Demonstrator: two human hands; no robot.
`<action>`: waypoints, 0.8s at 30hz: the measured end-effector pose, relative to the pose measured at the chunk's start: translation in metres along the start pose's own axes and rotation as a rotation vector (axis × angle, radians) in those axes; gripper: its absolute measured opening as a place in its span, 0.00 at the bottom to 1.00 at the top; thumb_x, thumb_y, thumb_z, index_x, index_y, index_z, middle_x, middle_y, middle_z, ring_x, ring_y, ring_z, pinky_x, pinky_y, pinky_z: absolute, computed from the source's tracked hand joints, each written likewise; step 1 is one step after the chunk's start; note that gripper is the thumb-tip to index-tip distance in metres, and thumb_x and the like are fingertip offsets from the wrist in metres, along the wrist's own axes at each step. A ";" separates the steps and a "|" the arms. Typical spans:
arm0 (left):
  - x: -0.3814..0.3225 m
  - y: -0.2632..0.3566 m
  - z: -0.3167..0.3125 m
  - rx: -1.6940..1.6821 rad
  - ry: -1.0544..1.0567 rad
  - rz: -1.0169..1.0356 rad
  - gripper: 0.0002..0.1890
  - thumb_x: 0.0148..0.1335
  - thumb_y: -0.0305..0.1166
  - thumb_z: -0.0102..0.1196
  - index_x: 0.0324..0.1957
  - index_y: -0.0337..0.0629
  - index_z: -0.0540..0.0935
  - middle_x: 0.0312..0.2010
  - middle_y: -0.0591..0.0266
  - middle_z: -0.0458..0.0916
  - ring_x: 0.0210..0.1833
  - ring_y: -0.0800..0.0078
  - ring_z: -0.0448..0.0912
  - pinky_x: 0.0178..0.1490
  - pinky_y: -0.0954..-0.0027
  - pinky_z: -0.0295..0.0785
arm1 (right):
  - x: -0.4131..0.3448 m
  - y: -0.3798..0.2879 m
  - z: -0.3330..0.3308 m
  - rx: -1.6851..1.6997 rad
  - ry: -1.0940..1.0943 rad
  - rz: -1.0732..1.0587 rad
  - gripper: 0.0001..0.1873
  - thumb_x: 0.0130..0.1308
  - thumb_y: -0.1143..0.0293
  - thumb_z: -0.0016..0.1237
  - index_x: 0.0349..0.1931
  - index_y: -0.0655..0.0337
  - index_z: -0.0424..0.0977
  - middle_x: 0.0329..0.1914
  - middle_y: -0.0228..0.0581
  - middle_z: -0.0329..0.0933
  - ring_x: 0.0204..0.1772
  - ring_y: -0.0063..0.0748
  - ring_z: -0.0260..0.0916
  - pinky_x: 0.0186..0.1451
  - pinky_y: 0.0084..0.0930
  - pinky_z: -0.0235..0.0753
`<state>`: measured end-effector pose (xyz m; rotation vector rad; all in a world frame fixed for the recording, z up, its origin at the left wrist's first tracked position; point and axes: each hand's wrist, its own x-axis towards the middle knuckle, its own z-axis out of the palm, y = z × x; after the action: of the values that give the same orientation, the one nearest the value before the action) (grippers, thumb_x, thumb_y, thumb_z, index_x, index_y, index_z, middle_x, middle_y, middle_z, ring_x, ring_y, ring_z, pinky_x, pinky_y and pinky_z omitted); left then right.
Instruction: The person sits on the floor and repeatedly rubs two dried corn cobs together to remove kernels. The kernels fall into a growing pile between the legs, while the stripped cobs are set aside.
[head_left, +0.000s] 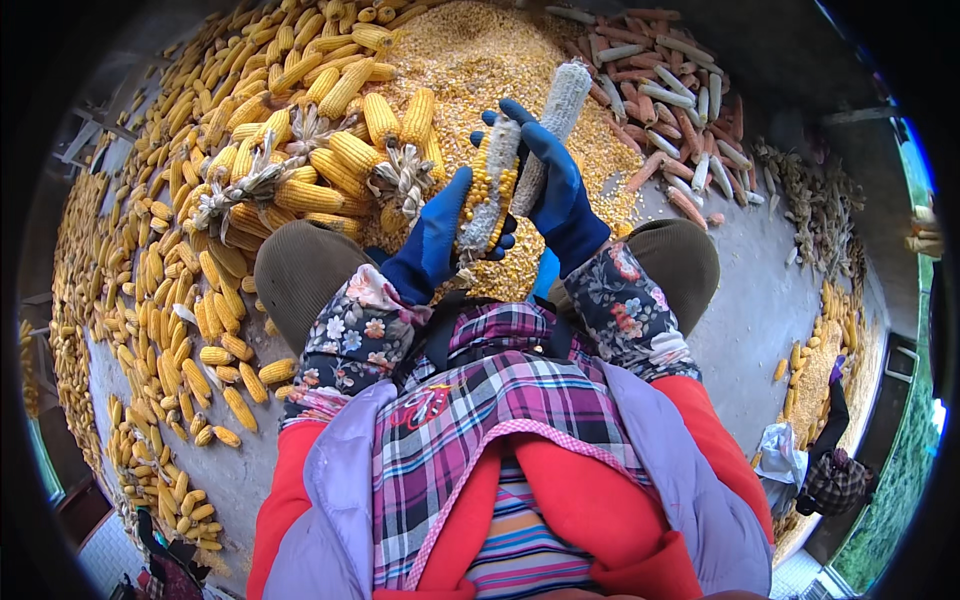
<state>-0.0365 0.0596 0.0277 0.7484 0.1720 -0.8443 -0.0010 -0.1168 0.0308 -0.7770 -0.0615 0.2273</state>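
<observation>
My left hand (435, 236), in a blue work glove, is closed around a partly shelled corn cob (489, 187), which stands tilted with yellow kernels along its sides and bare pith between them. Against it my right hand (559, 176), gloved the same way, holds a bare whitish corn cob (555, 127) that points up and away. The two cobs are close together at their lower parts; whether they touch is hard to tell. Beneath both hands lies a heap of loose corn kernels (480, 45). Some fingertips are hidden behind the cobs.
Unshelled corn ears (322, 165), some with tied husks, are piled at the left. Stripped cobs (675, 97) lie heaped at the upper right, near dry husks (810, 195). A person (836, 480) is beside a white bag (780, 454) at the far right; another person (169, 562) is at lower left.
</observation>
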 end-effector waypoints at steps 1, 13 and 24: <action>0.000 -0.001 -0.001 0.033 -0.042 0.004 0.33 0.76 0.63 0.37 0.57 0.42 0.78 0.36 0.53 0.86 0.32 0.63 0.86 0.33 0.63 0.84 | -0.001 0.002 -0.001 -0.001 0.020 0.008 0.34 0.76 0.55 0.44 0.76 0.59 0.55 0.73 0.50 0.65 0.67 0.43 0.72 0.69 0.42 0.74; 0.063 -0.068 -0.069 0.965 0.439 0.553 0.28 0.77 0.55 0.43 0.57 0.38 0.77 0.38 0.58 0.85 0.36 0.66 0.84 0.39 0.67 0.77 | 0.010 0.031 -0.004 0.085 0.378 0.001 0.28 0.75 0.58 0.50 0.69 0.59 0.62 0.62 0.52 0.75 0.59 0.46 0.77 0.60 0.45 0.81; 0.026 -0.022 -0.015 0.086 0.110 0.136 0.32 0.76 0.60 0.37 0.57 0.41 0.78 0.37 0.57 0.84 0.33 0.67 0.84 0.34 0.69 0.80 | 0.004 0.023 -0.009 -0.044 0.234 0.061 0.27 0.77 0.59 0.43 0.72 0.58 0.60 0.64 0.51 0.74 0.63 0.47 0.75 0.67 0.44 0.76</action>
<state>-0.0335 0.0443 -0.0063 0.8781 0.1818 -0.6849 0.0002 -0.1062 0.0086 -0.8452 0.1787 0.1917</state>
